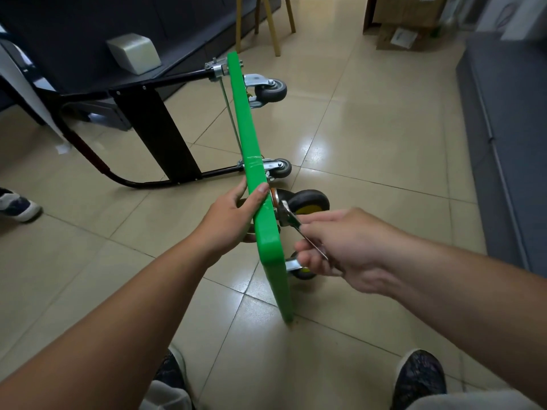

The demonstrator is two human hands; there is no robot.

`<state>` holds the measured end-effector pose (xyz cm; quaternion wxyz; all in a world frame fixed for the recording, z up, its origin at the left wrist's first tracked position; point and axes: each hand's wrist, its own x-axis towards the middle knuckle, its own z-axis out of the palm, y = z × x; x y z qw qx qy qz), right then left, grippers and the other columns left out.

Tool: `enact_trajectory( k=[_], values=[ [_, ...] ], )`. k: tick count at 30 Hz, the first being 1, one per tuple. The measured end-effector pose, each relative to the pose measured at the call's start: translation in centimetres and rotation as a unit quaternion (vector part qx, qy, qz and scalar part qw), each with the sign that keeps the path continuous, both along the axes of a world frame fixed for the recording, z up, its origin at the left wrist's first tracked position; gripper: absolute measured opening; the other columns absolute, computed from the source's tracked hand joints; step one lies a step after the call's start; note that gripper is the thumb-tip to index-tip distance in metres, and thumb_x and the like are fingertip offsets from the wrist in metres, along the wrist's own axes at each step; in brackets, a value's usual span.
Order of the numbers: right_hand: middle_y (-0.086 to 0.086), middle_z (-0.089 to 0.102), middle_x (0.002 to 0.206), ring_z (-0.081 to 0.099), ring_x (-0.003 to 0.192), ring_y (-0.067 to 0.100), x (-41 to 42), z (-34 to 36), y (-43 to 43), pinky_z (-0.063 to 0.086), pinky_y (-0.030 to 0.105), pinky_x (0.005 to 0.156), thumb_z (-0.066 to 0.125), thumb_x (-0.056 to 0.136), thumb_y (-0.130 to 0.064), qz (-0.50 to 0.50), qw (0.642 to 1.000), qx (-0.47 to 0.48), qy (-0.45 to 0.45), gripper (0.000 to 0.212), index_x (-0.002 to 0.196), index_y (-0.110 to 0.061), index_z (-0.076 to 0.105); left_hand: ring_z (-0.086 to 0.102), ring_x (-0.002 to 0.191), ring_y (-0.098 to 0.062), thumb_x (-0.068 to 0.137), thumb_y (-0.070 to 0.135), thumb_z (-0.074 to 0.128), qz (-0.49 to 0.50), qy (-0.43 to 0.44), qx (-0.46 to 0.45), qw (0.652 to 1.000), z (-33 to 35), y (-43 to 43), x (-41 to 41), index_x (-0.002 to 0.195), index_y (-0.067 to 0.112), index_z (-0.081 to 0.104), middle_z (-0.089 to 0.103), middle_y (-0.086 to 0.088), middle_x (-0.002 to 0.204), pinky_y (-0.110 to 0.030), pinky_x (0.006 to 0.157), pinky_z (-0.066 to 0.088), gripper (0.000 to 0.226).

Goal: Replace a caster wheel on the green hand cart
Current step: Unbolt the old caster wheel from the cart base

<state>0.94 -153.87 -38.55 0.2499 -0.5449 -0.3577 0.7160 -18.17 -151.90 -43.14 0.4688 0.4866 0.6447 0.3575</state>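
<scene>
Now, wrenching at the caster wheel (309, 202)
Left hand (231, 223) is gripping the upended green cart (246, 128), right hand (340, 250) clutching the wrench (288, 216); a slipping wrench could topple it.

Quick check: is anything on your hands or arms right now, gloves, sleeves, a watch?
No. The left hand and right hand are bare, no gloves, no rings showing. The left forearm and right forearm are uncovered to the frame edge: no sleeves, watch or band in view.
</scene>
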Motion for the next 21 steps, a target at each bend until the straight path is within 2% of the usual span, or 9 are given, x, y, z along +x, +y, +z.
enact_trajectory(
  k=[3, 7, 13, 17, 19, 21],
  values=[
    [0.008, 0.059, 0.057, 0.051, 0.047, 0.013, -0.9, 0.5, 0.8, 0.04, 0.015, 0.037, 0.048, 0.104, -0.008, 0.042, 0.999, -0.015, 0.014, 0.013, 0.103, -0.01, 0.06, 0.078, 0.082, -0.017, 0.102, 0.052, 0.053, 0.004, -0.007, 0.002, 1.0, 0.1, 0.0, 0.1, 0.154, 0.037, 0.046, 0.077, -0.007, 0.108, -0.027, 0.064, 0.061, 0.055],
    [0.01, 0.052, 0.074, 0.053, 0.041, 0.011, -1.4, 0.9, 1.5, 0.039, 0.015, 0.037, 0.047, 0.103, -0.006, 0.077, 0.997, -0.012, 0.026, 0.01, 0.095, -0.007, 0.054, 0.078, 0.087, -0.022, 0.103, 0.05, 0.053, -0.002, -0.013, 0.008, 1.0, 0.1, 0.0, 0.2, 0.148, 0.038, 0.052, 0.076, -0.01, 0.111, -0.031, 0.066, 0.063, 0.047],
    [0.012, 0.054, 0.069, 0.059, 0.042, 0.019, -1.5, -0.3, 0.5, 0.043, 0.02, 0.04, 0.05, 0.102, -0.005, 0.09, 0.995, 0.029, 0.027, 0.015, 0.109, -0.001, 0.063, 0.078, 0.087, -0.019, 0.103, 0.05, 0.053, -0.001, -0.003, 0.01, 1.0, 0.1, 0.0, 0.0, 0.147, 0.037, 0.053, 0.077, -0.009, 0.109, -0.029, 0.065, 0.062, 0.046],
    [0.013, 0.061, 0.071, 0.064, 0.05, 0.027, -0.1, -2.6, -1.0, 0.049, 0.028, 0.046, 0.053, 0.103, -0.009, 0.125, 0.985, 0.121, -0.009, 0.036, 0.137, -0.02, 0.059, 0.078, 0.091, -0.017, 0.103, 0.051, 0.052, -0.008, 0.001, 0.011, 1.0, 0.0, -0.1, -0.2, 0.149, 0.038, 0.05, 0.076, -0.005, 0.113, -0.031, 0.071, 0.064, 0.048],
    [0.015, 0.062, 0.075, 0.065, 0.053, 0.028, 0.2, -5.0, -1.8, 0.051, 0.03, 0.049, 0.054, 0.103, -0.01, 0.116, 0.971, 0.203, -0.052, 0.043, 0.141, -0.03, 0.054, 0.078, 0.093, -0.017, 0.104, 0.05, 0.052, -0.011, 0.001, 0.012, 1.0, 0.0, 0.0, -0.2, 0.149, 0.038, 0.05, 0.076, -0.005, 0.114, -0.032, 0.073, 0.064, 0.047],
    [0.013, 0.067, 0.08, 0.066, 0.056, 0.02, 0.0, -7.9, -2.4, 0.052, 0.026, 0.055, 0.055, 0.102, -0.01, 0.094, 0.949, 0.288, -0.088, 0.048, 0.141, -0.038, 0.053, 0.078, 0.093, -0.018, 0.104, 0.05, 0.052, -0.012, 0.004, 0.012, 1.0, 0.0, 0.0, -0.3, 0.15, 0.038, 0.049, 0.076, -0.005, 0.113, -0.033, 0.075, 0.065, 0.048]
  ],
)
